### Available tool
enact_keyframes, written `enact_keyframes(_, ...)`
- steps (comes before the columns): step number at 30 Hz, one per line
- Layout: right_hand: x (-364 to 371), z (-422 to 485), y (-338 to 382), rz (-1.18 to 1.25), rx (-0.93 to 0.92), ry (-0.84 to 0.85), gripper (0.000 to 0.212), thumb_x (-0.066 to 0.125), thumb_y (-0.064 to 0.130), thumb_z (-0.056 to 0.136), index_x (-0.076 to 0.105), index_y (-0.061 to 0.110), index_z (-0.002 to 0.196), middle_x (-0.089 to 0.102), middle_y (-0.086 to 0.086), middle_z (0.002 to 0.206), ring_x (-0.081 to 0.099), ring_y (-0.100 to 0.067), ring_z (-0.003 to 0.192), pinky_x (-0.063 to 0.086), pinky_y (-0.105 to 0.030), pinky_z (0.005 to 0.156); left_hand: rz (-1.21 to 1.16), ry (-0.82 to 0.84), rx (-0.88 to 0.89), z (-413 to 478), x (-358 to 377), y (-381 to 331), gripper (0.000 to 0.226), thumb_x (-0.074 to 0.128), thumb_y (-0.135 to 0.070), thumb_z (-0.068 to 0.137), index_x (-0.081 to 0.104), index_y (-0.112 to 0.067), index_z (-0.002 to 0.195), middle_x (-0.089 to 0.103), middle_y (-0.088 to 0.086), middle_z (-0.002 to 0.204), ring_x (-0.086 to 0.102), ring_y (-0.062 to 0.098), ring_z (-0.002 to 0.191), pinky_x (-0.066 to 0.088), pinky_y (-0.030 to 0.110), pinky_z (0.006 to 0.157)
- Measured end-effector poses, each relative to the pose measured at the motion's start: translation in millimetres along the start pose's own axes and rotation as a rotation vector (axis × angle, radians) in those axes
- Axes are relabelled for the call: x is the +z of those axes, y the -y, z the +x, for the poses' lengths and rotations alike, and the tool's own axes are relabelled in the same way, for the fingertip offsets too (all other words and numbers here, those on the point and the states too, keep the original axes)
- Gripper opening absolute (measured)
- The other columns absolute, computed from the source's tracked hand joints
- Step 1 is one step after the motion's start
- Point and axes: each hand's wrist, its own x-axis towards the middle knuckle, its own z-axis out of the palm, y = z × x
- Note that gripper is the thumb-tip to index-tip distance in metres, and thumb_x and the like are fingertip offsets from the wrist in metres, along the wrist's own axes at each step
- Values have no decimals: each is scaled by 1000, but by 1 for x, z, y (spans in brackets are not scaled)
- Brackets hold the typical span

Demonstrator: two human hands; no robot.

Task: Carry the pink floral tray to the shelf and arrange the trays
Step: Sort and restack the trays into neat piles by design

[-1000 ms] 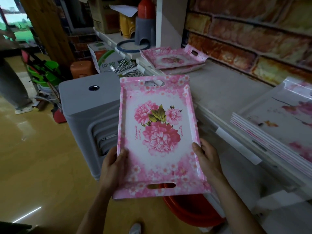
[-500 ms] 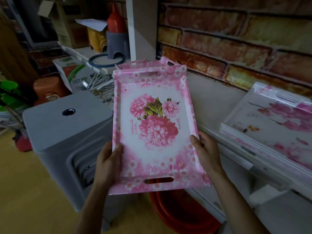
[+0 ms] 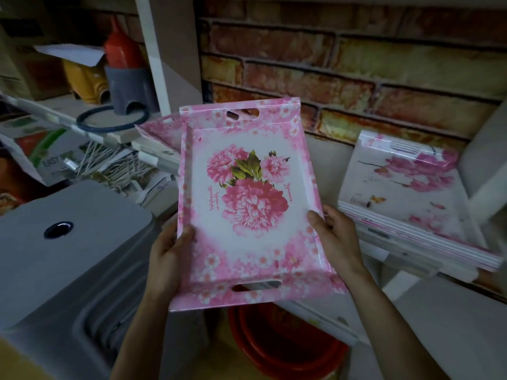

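Pink floral tray (image 3: 248, 204) held flat between both hands, above the shelf (image 3: 329, 149) edge, far end overlapping a second pink tray (image 3: 159, 130) lying there. Left hand (image 3: 170, 253) grips its left rim, thumb on top. Right hand (image 3: 336, 239) grips the right rim likewise. Stack of white floral trays (image 3: 417, 204) just right.

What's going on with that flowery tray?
A person holds the pink floral tray by its long sides with left hand and right hand, in front of the shelf. Another pink tray lies on the shelf behind it; a stack of white floral trays sits to the right. The held tray is not set down yet.
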Motion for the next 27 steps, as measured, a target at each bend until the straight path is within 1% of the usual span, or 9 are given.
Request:
enact_keyframes(2, -3, -2, 5, -1, 3, -22, 12, 60, 26, 96, 66, 31, 106, 73, 12, 98, 70, -3, 88, 57, -29, 79, 12, 23, 9, 7, 2, -2, 24, 58, -28, 99, 65, -12, 116, 72, 13, 109, 73, 30, 87, 58, 36, 67)
enact_keyframes(4, -6, -4, 10, -2, 6, -47, 12, 60, 27, 96, 65, 35, 103, 73, 12, 97, 70, -4, 88, 59, -34, 80, 15, 55, 19, 11, 5, -8, 20, 57, -25, 99, 66, -12, 112, 74, 11, 104, 73, 29, 86, 58, 35, 66)
enact_keyframes(7, -11, -5, 18, -30, 6, -87, 13, 59, 28, 96, 64, 40, 95, 73, 12, 94, 70, -5, 84, 60, -38, 79, 21, 94, 42, 18, 11, -16, 18, 57, -21, 99, 66, -7, 105, 74, 12, 96, 72, 23, 77, 57, 28, 59)
enact_keyframes(10, -21, -3, 24, -53, 8, -127, 11, 60, 28, 96, 64, 38, 92, 73, 11, 91, 70, -8, 83, 58, -39, 79, 29, 110, 35, 25, 21, -21, 16, 60, -23, 98, 69, -13, 105, 75, 9, 97, 73, 24, 80, 56, 30, 64)
enact_keyframes(12, -28, -2, 28, -45, 12, -131, 12, 59, 26, 96, 64, 37, 94, 73, 12, 92, 70, -9, 85, 56, -35, 79, 39, 120, 25, 27, 28, -23, 14, 61, -25, 97, 71, -18, 104, 76, 6, 97, 73, 24, 83, 56, 33, 69)
enact_keyframes(17, -53, 4, 31, -45, 28, -141, 17, 58, 21, 97, 65, 36, 100, 71, 19, 90, 69, -6, 85, 57, -32, 80, 57, 159, 12, 31, 56, -30, 14, 61, -24, 96, 70, -13, 98, 75, 7, 92, 71, 22, 80, 54, 35, 71)
enact_keyframes(22, -78, 17, 35, -63, 34, -136, 16, 58, 22, 97, 65, 35, 102, 71, 18, 93, 70, -6, 85, 58, -31, 80, 100, 192, 40, 38, 82, -39, 12, 61, -24, 96, 71, -18, 98, 75, 0, 88, 70, 14, 76, 51, 30, 69)
enact_keyframes(25, -93, 27, 38, -51, 27, -114, 18, 57, 21, 97, 64, 35, 106, 72, 19, 93, 70, -3, 84, 58, -24, 77, 139, 211, 50, 47, 95, -45, 13, 61, -27, 96, 71, -20, 97, 75, 2, 92, 71, 22, 82, 51, 36, 72)
enact_keyframes(27, -102, 31, 39, -27, 22, -99, 20, 57, 19, 97, 64, 35, 108, 72, 21, 93, 70, -1, 83, 57, -17, 72, 154, 216, 54, 51, 104, -49, 12, 61, -28, 96, 72, -23, 96, 75, -1, 89, 71, 20, 79, 50, 35, 71)
